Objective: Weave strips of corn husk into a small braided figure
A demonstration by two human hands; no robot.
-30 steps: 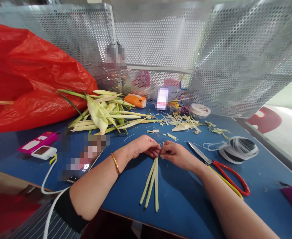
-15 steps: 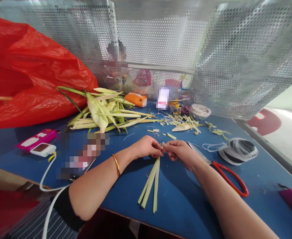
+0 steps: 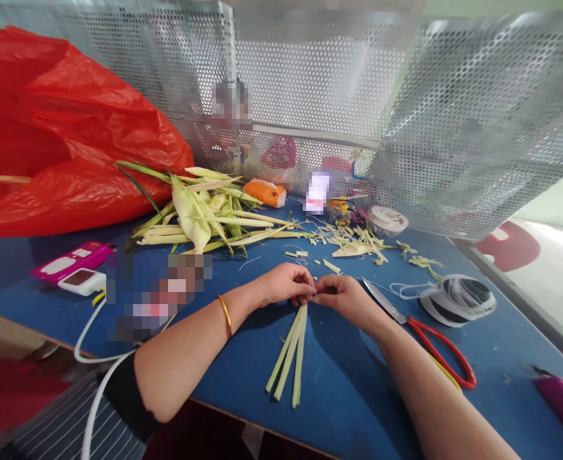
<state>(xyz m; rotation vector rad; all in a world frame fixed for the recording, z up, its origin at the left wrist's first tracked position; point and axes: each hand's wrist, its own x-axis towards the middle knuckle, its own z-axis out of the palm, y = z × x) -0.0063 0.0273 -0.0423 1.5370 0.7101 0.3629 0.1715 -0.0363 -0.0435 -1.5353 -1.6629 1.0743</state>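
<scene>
My left hand and my right hand meet fingertip to fingertip over the blue table. Both pinch the far end of a small bundle of pale green leaf strips, which fan out toward me and rest on the table. A gold bangle circles my left wrist. Whether anything else lies between the fingertips I cannot make out.
A heap of green leaves lies behind my left hand, by a big red plastic bag. Leaf trimmings are scattered farther back. Red-handled scissors and a coil of white cord lie at right. Perforated metal screens fence the table.
Both hands stay pinched on the strips' far end, shifting only slightly; the fingertips have drawn closer together. The near ends of the strips have moved a little across the table.
</scene>
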